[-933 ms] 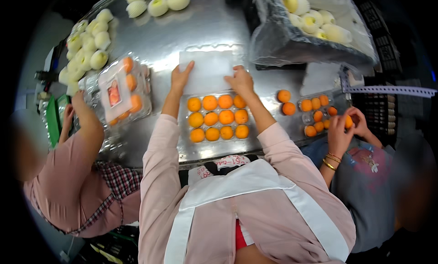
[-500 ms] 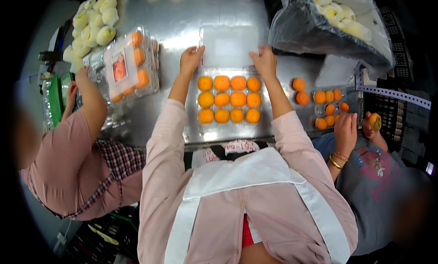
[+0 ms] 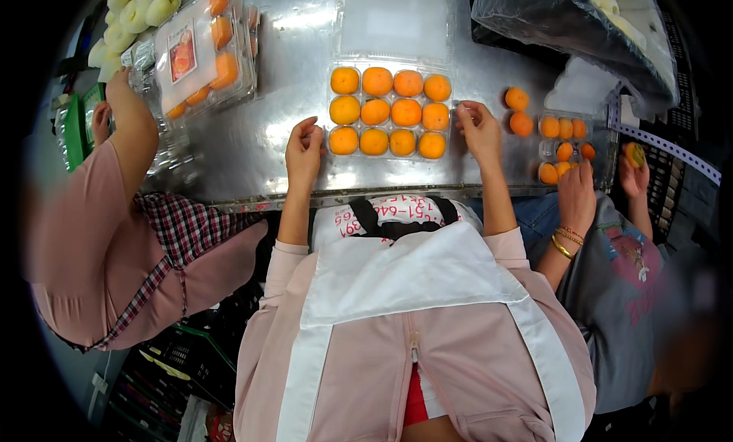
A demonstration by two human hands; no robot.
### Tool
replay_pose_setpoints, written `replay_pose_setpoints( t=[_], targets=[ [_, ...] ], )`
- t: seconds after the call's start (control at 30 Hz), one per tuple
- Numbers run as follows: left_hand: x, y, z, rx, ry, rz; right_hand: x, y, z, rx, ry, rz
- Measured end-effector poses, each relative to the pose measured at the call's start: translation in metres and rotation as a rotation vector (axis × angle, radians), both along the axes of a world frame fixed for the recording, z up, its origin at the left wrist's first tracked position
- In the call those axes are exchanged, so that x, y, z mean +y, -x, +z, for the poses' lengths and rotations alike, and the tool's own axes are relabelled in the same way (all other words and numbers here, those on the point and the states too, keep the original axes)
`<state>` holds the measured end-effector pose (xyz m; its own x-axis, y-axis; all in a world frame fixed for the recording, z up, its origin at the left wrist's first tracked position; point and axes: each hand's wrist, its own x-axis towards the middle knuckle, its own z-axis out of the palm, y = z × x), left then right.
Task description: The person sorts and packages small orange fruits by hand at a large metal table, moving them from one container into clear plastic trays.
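Note:
A clear plastic clamshell box [image 3: 391,158] lies in front of me on the metal table, its compartments filled with three rows of round orange fruits [image 3: 376,112], which look like persimmons. Its clear lid [image 3: 393,23] is folded back flat on the far side. My left hand [image 3: 303,155] hovers just left of the box's near corner, thumb and fingers apart, with nothing in it. At the right edge of the box is my right hand [image 3: 481,136], fingers loosely curved and parted, holding nothing; whether its fingertips touch the rim I cannot tell.
Packed fruit boxes [image 3: 200,56] are stacked at left, beside pale fruits in foam nets [image 3: 134,14]. Two loose orange fruits [image 3: 519,110] lie at right. A co-worker's hand [image 3: 576,194] reaches over a partly filled box [image 3: 561,130]. A plastic-lined crate [image 3: 565,29] stands back right.
Both my hands have let go of the lid and drawn back toward me, to either side of the box. The view has shifted, so the box appears higher.

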<state>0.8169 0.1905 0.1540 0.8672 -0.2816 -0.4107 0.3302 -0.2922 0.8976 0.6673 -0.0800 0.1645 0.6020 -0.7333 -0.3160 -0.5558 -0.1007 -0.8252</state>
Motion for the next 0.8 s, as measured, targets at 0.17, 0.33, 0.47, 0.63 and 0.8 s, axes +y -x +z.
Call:
replay_pose_setpoints(
  t=[0.17, 0.33, 0.47, 0.63, 0.8],
  targets=[
    [-0.004, 0.01, 0.002, 0.121, 0.11, -0.026, 0.024, 0.009, 0.004, -0.065, -0.102, -0.012],
    [-0.003, 0.01, 0.001, 0.139, 0.156, -0.048, 0.036, 0.007, 0.021, -0.111, 0.423, 0.079],
    [-0.004, 0.014, -0.001, 0.111, 0.158, -0.046, 0.073, -0.009, 0.055, -0.131, 0.696, 0.36],
    [-0.002, 0.018, -0.001, 0.104, 0.164, -0.044, 0.086, -0.012, 0.045, -0.035, 0.805, 0.492],
    [0.005, 0.021, -0.002, 0.082, 0.146, -0.026, 0.077, 0.002, 0.043, -0.05, 0.806, 0.451]
  ],
)
